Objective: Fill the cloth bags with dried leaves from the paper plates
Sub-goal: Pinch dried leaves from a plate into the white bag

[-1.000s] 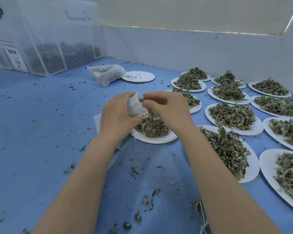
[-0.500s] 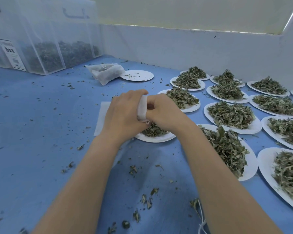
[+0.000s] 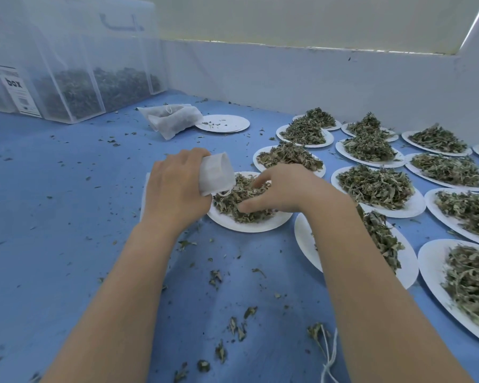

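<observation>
Step in hand looks like scooping: left hand [image 3: 174, 189] grips a small white cloth bag [image 3: 215, 174] at the near-left rim of the working paper plate [image 3: 249, 225], bag mouth turned toward the pile. Right hand [image 3: 280, 189] is down in the dried leaves [image 3: 241, 200] on that plate, fingers curled into the pile, thumb low; it seems to be gathering a pinch, but whether leaves are actually gripped cannot be told. How full the bag is: hidden.

Next move likely calls for lifting a pinch across to the bag mouth, just left of the plate centre, and keeping the mouth open with the left fingers. Drawstring loop hangs under the bag, touching the leaves; it could snag.

Room: left of the working plate the blue table [image 3: 67, 203] has only leaf crumbs. Right of it and beyond, full plates [image 3: 376, 186] sit close together, one touching distance from the right forearm, so a wide elbow swing risks spilling. Far beyond the plate lie filled bags [image 3: 172, 118], a nearly bare plate [image 3: 221, 123] and a clear storage box [image 3: 67, 73]. A loose string [image 3: 331, 352] lies near the table's front edge.
</observation>
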`<state>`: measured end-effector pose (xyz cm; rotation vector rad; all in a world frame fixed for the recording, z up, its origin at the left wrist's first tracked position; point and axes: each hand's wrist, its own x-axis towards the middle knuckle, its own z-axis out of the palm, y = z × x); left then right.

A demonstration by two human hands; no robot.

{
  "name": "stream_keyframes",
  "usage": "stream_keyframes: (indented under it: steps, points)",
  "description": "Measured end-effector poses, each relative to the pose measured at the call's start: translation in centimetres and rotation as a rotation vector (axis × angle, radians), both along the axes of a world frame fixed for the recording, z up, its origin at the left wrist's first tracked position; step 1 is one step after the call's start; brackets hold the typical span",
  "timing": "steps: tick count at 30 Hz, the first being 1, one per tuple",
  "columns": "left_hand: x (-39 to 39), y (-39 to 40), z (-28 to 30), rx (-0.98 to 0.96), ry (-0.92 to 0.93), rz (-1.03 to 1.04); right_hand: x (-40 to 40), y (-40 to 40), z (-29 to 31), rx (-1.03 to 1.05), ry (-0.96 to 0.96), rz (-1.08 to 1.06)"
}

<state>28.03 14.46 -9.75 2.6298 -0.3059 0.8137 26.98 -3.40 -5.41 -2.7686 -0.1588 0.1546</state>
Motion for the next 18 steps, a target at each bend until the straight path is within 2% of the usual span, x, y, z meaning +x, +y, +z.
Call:
stream_keyframes:
  steps: [10,18]
  points:
    - [0.1,0.3,-0.3,-0.03,-0.002,0.003,0.3,0.4,-1.1,0.096,-0.07,0.005]
    - [0.3,0.5,-0.2,0.077,0.027,0.056,0.0,-0.9,0.6,0.207,-0.313,-0.031]
